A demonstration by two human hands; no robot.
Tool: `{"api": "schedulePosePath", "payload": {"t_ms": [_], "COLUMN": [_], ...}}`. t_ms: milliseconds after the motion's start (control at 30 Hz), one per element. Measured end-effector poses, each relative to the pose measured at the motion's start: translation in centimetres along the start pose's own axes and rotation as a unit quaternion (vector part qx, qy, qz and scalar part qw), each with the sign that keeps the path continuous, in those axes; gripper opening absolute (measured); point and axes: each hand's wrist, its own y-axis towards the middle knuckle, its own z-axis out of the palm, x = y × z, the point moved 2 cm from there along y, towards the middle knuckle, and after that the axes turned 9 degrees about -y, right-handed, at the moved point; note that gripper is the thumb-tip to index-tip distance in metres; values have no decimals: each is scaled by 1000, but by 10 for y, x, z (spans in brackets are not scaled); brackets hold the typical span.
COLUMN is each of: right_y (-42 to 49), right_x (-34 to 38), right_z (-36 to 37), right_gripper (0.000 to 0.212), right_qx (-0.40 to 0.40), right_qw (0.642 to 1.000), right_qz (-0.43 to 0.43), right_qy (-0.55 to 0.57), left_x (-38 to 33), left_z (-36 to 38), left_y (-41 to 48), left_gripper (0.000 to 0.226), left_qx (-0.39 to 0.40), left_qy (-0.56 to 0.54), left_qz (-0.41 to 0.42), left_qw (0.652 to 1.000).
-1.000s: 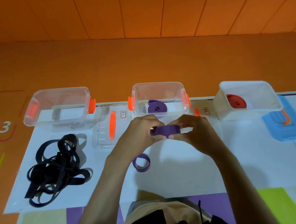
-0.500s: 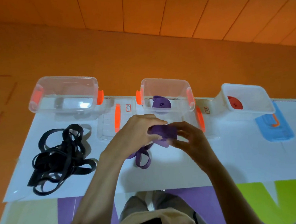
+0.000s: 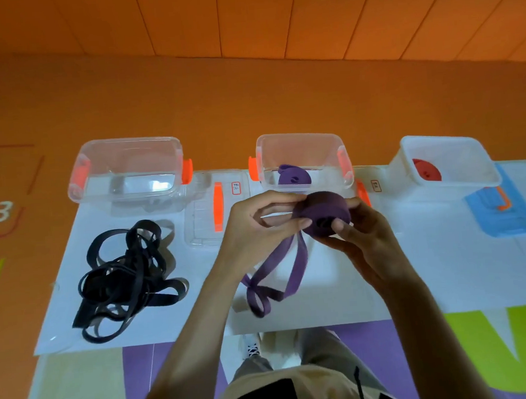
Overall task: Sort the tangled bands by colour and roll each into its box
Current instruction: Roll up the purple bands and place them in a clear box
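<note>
A half-rolled purple band [image 3: 325, 213] is held above the white sheet [image 3: 447, 267], just in front of the middle clear box [image 3: 301, 140]. My right hand [image 3: 360, 233] grips the roll from the right and below. My left hand [image 3: 257, 227] pinches the band's loose strand beside the roll. The unrolled tail [image 3: 273, 276] hangs down and loops on the sheet. Inside the middle box lies a rolled purple band [image 3: 294, 178]. A rolled red band [image 3: 426, 170] sits in the white box [image 3: 459, 182] at the right. Tangled black bands [image 3: 124, 277] lie at the left, in front of the left clear box [image 3: 127, 146].
A clear lid with an orange handle [image 3: 217, 208] lies between the left and middle boxes. Another lid [image 3: 376, 185] lies right of the middle box, and a blue lid [image 3: 505, 213] right of the white box. The floor is orange, with coloured mats near me.
The roll has grown thicker and sits a little further right. The loose purple tail now trails from my hands onto the sheet. The camera has shifted slightly.
</note>
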Motion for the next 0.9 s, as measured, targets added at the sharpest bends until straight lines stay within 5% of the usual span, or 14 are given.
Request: {"api": "schedulePosePath", "payload": {"t_ms": [133, 300, 600, 767, 900], "right_y": [15, 41, 70, 89, 99], "right_x": [1, 28, 22, 37, 36], "right_z": [-6, -34, -76, -101, -113], "right_gripper": [38, 37, 26, 44, 38], "right_qx": [12, 43, 46, 116, 116], "right_qw": [993, 949, 995, 977, 972], "right_qz": [8, -17, -12, 2, 12], "right_qy": [-119, -313, -89, -179, -204], "left_x": [2, 8, 17, 14, 19], "left_z": [-2, 14, 48, 61, 72], "left_y": [4, 25, 60, 77, 78], "left_gripper": [35, 29, 41, 37, 35], "left_qx": [-29, 31, -30, -30, -48], "left_qy": [31, 195, 117, 187, 193], "left_qz": [21, 62, 44, 40, 69], "left_qw": [999, 978, 992, 981, 977]}}
